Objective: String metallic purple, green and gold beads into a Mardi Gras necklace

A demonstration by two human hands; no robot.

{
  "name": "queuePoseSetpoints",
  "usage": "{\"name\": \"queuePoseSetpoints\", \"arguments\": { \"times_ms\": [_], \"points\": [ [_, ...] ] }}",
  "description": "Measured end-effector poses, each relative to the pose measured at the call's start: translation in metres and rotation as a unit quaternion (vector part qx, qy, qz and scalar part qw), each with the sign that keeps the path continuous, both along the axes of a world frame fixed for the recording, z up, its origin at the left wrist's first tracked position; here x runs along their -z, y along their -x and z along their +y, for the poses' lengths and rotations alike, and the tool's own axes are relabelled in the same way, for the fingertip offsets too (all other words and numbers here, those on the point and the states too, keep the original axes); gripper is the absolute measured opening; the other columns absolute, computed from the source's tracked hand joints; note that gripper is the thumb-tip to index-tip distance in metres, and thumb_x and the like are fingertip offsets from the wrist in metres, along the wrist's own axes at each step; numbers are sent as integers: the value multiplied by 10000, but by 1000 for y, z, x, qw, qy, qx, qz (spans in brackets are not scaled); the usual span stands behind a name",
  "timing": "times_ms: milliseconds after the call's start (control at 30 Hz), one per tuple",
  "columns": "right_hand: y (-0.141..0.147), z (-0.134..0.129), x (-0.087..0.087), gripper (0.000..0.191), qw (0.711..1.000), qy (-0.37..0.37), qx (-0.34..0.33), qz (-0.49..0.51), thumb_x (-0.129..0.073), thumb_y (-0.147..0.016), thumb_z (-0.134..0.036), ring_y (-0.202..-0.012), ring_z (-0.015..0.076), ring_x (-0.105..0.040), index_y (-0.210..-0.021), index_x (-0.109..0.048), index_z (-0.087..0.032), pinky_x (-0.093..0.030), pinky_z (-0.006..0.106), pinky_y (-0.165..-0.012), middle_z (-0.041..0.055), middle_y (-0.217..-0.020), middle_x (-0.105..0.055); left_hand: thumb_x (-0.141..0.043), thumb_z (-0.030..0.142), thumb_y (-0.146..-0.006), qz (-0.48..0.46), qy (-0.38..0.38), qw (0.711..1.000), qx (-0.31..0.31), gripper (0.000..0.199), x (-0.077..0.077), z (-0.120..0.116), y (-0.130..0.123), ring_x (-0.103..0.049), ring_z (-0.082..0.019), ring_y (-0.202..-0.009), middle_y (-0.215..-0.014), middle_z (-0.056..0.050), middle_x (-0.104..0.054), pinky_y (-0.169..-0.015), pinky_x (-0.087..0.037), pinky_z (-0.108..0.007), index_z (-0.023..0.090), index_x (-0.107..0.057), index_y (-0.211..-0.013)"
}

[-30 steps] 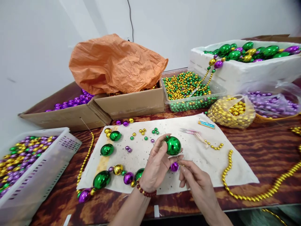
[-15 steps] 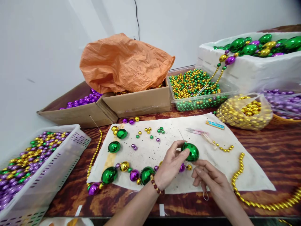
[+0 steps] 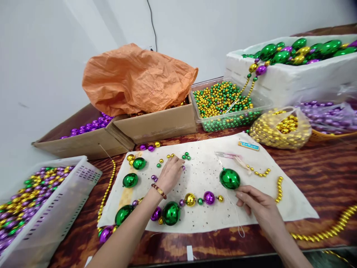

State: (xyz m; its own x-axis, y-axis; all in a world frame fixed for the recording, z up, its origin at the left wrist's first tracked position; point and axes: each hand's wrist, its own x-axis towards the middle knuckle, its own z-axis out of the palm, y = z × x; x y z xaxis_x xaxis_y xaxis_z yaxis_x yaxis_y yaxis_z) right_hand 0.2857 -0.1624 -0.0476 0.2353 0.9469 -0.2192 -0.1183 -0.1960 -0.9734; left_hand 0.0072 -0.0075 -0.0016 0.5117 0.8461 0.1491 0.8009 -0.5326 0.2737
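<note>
A white cloth (image 3: 256, 208) lies on the wooden table. Across its near part runs a strand of green, purple and gold beads (image 3: 170, 213). A large green bead (image 3: 229, 178) rests at the strand's right end. My left hand (image 3: 170, 173) reaches over the cloth, fingertips among small loose gold, green and purple beads (image 3: 184, 156). It wears a beaded bracelet. My right hand (image 3: 258, 205) rests on the cloth just below the large green bead, fingers pinched on a thin white thread (image 3: 237, 217) that loops toward the table edge.
Two large green beads (image 3: 130, 180) lie at the cloth's left. Scissors (image 3: 226, 154) lie on the cloth's far side. Cardboard boxes (image 3: 156, 124) under an orange bag, a clear bead tub (image 3: 225, 100), a white crate (image 3: 50, 219), a white box (image 3: 292, 80) and gold bead strands (image 3: 326, 232) surround it.
My left hand let go of the large green bead, now lying on the cloth, and moved left and away to the small loose beads. My right hand stayed by the strand's end.
</note>
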Motion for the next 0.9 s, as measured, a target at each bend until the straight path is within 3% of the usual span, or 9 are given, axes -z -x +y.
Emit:
{"name": "queuePoseSetpoints", "arguments": {
  "times_ms": [200, 300, 333, 367, 467, 533, 633, 900],
  "points": [
    [6, -1, 0, 275, 999, -2, -27, -31, -646, -835, -428, -524, 118, -442, -908, -676, -164, -336, 223, -475, 14, -616, -618, -503, 144, -860, 5, 0, 1000, 20, 142, 3, -3, -11, -484, -256, -956, -910, -85, -607, -879, -369, -431, 186, -639, -866],
    [4, -2, -1, 268, 998, -4, -41, -46, -625, -854, -427, -524, 119, -441, -906, -678, -170, -337, 227, -481, 7, -615, -607, -524, 213, -877, -136, 76, 988, -19, 155, -8, -6, -21, -534, -225, -922, -963, -81, -622, -857, -399, -390, 187, -630, -987],
    [3, -2, -2, 263, 998, -8, -47, -51, -619, -860, -425, -530, 121, -449, -905, -679, -172, -344, 230, -488, 5, -620, -601, -542, 252, -879, -227, 146, 962, -36, 168, -13, -9, -26, -561, -208, -892, -974, -77, -629, -824, -420, -362, 188, -624, -1010],
    [3, -3, -3, 254, 997, -16, -51, -56, -617, -864, -420, -545, 126, -466, -899, -679, -176, -353, 233, -497, 5, -633, -595, -561, 290, -876, -326, 229, 916, -51, 184, -18, -12, -31, -586, -191, -858, -977, -72, -637, -788, -439, -335, 188, -622, -1016],
    [4, -5, -8, 206, 994, -46, -68, -66, -613, -876, -386, -626, 141, -533, -876, -676, -190, -380, 238, -535, 8, -702, -576, -611, 348, -860, -538, 437, 718, -62, 214, -33, -23, -49, -643, -159, -799, -992, -68, -661, -742, -472, -293, 185, -630, -997],
    [4, -7, -11, 176, 992, -67, -84, -70, -598, -892, -360, -652, 140, -551, -873, -672, -201, -388, 240, -558, 3, -728, -558, -639, 331, -850, -595, 493, 632, -65, 209, -38, -30, -59, -665, -156, -799, -993, -72, -678, -761, -488, -291, 176, -642, -989],
    [4, -11, -14, 156, 987, -87, -102, -89, -573, -914, -332, -639, 134, -539, -883, -670, -214, -388, 247, -583, -8, -704, -530, -666, 299, -837, -625, 514, 581, -82, 198, -40, -36, -67, -683, -173, -831, -953, -74, -700, -787, -504, -296, 161, -657, -978],
    [0, -16, -14, 124, 980, -117, -106, -118, -582, -909, -285, -629, 132, -539, -876, -683, -222, -399, 253, -607, -12, -704, -527, -678, 244, -830, -671, 520, 519, -96, 124, -36, -38, -76, -681, -172, -867, -887, -52, -699, -839, -511, -311, 145, -652, -900]
  ]
}}
